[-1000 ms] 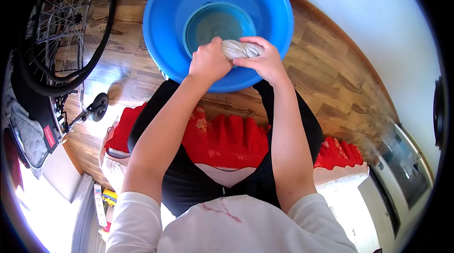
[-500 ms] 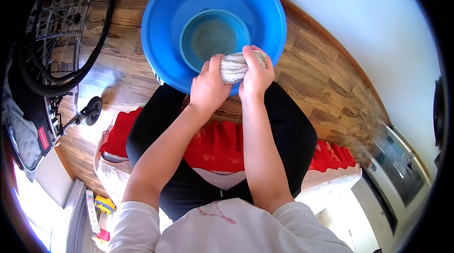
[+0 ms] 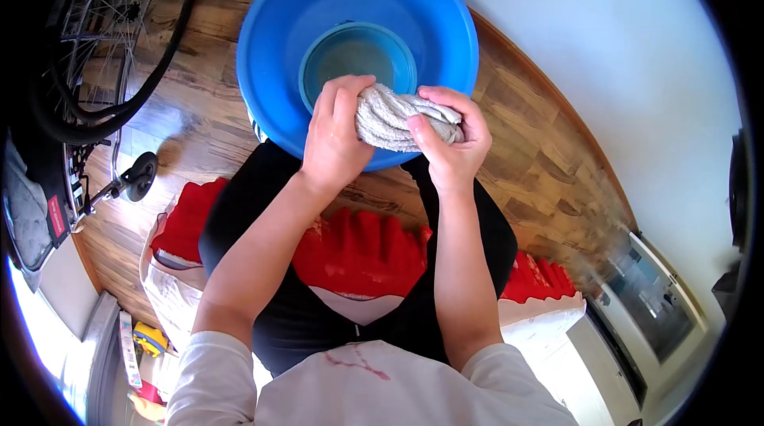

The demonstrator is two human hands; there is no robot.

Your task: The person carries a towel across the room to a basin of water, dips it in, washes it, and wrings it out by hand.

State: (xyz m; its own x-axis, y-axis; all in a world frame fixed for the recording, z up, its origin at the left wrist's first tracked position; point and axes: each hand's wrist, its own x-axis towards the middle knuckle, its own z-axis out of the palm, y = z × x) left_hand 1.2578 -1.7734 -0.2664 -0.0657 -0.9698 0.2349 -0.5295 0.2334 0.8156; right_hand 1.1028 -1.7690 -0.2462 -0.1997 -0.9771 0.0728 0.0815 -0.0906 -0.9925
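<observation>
A twisted, light grey cloth (image 3: 390, 120) is stretched between my two hands over the near part of a large blue basin (image 3: 270, 52). My left hand (image 3: 334, 128) is closed round the cloth's left end. At its right end, my right hand (image 3: 458, 140) grips with the thumb on top and the fingers bent over the far side. Inside the basin sits a smaller teal basin (image 3: 410, 68) with cloudy liquid (image 3: 358, 60) in it. The cloth and my left hand cover part of its near rim.
A wheelchair (image 3: 131, 8) stands at the left on the wooden floor (image 3: 525, 132). My knees in black trousers (image 3: 239, 203) flank red fabric (image 3: 358, 247) beneath me. A white wall (image 3: 621, 44) rises at the right, with a glass-panelled frame (image 3: 652, 299) lower down.
The cloth and both hands have shifted slightly toward me since the earliest frame. My hands are farther apart than half a second ago, and more twisted cloth shows between them.
</observation>
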